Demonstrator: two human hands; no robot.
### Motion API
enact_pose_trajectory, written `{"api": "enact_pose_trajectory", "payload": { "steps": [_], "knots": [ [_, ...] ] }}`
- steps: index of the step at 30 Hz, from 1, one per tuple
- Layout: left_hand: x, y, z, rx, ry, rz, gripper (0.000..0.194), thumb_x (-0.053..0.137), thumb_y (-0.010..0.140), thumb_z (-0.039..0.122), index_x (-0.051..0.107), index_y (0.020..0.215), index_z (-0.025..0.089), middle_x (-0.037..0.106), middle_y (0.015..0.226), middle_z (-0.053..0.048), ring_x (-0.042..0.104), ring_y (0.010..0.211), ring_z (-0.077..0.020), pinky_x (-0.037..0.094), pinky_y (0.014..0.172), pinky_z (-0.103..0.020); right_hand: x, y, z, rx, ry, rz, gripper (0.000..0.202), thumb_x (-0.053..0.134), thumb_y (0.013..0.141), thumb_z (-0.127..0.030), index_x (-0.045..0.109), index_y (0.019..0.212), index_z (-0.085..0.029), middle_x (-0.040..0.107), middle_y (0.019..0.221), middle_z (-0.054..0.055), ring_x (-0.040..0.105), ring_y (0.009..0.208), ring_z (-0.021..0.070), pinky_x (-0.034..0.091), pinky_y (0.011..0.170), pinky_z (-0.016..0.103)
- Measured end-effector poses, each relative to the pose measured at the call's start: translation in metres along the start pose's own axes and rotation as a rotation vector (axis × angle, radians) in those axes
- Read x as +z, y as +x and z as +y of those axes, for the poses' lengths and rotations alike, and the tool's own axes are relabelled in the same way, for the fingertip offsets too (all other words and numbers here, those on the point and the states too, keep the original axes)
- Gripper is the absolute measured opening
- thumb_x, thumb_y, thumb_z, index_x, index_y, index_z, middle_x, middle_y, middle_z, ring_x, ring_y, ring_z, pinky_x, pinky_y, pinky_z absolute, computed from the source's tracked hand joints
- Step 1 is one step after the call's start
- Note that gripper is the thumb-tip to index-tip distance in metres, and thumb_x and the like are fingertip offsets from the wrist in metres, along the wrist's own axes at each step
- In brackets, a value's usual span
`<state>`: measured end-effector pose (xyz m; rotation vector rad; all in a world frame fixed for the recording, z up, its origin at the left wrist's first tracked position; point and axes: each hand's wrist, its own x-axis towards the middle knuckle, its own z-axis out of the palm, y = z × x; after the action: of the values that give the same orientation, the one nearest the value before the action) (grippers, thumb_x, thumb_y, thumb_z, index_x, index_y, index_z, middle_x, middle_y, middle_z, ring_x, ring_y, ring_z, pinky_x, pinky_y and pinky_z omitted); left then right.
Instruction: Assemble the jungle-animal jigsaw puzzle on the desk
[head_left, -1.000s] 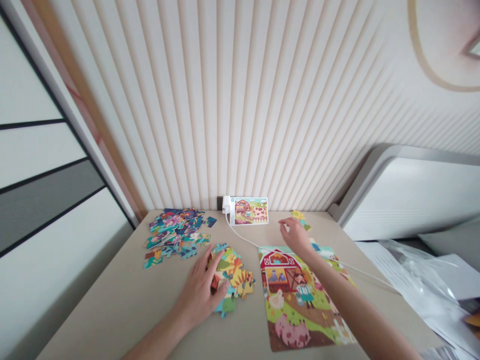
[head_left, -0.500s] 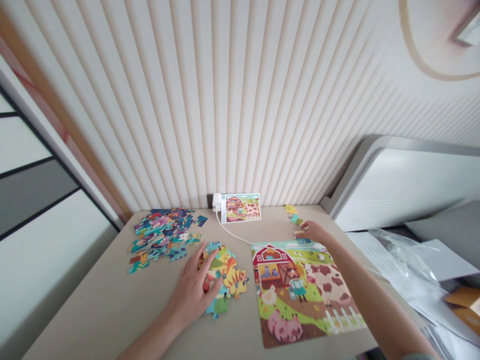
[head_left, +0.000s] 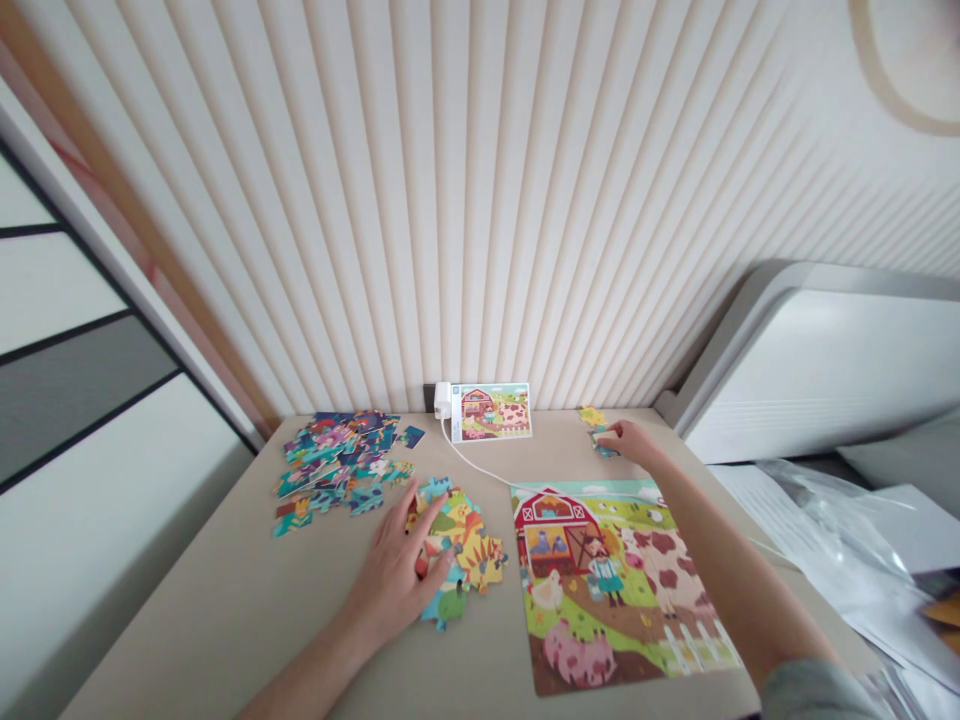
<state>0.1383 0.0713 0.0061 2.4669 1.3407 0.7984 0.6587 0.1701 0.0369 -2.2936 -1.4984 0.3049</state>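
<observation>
My left hand lies with fingers spread over the left part of a heap of dinosaur puzzle pieces, which are yellow, green and blue. At the back right of the table, my right hand pinches a bluish puzzle piece, partly covered by the fingers. Just behind it lie yellow puzzle pieces. Under my right forearm sits an assembled farm puzzle with a red barn, a farmer, a cow and a pig; the forearm hides its right edge.
Dark blue and purple puzzle pieces are heaped at the back left. A farm picture card leans against the ribbed wall beside a white charger, whose cable runs across the table. Papers and clear plastic lie at the right.
My right hand has moved away from me, from just above the farm puzzle to near the yellow pieces, with the bluish piece. My left hand stays on the heap. The view has shifted slightly.
</observation>
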Motion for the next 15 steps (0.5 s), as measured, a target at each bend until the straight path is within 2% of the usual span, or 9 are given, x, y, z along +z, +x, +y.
{"api": "enact_pose_trajectory", "payload": {
  "steps": [7, 12, 15],
  "knots": [
    [-0.001, -0.002, 0.001, 0.001, 0.0, 0.006, 0.065, 0.058, 0.099, 0.038, 0.039, 0.16, 0.035, 0.018, 0.173, -0.008, 0.027, 0.157, -0.0371, 0.035, 0.122, -0.057, 0.011, 0.012, -0.002, -0.002, 0.071, -0.021, 0.042, 0.085, 0.066, -0.036, 0.073, 0.1, -0.014, 0.076, 0.093, 0.011, 0.071, 0.084, 0.0273, 0.051, 0.07, 0.033],
    [-0.001, -0.002, 0.0, -0.003, -0.003, -0.006, 0.068, 0.058, 0.099, 0.038, 0.034, 0.163, 0.036, 0.017, 0.173, -0.009, 0.026, 0.157, -0.0382, 0.035, 0.121, -0.058, 0.012, 0.029, -0.006, 0.015, 0.111, 0.057, 0.058, 0.086, 0.069, -0.039, 0.069, 0.118, -0.014, 0.074, 0.11, 0.015, 0.069, 0.102, 0.0327, 0.054, 0.082, 0.04],
    [-0.002, -0.002, 0.0, -0.024, -0.031, -0.009, 0.069, 0.059, 0.098, 0.036, 0.034, 0.163, 0.035, 0.016, 0.173, -0.009, 0.026, 0.157, -0.039, 0.035, 0.122, -0.059, 0.012, 0.042, -0.011, 0.052, 0.142, 0.058, 0.055, 0.084, 0.079, -0.041, 0.067, 0.123, -0.012, 0.071, 0.116, 0.016, 0.068, 0.107, 0.0325, 0.056, 0.089, 0.044]
  ]
}}
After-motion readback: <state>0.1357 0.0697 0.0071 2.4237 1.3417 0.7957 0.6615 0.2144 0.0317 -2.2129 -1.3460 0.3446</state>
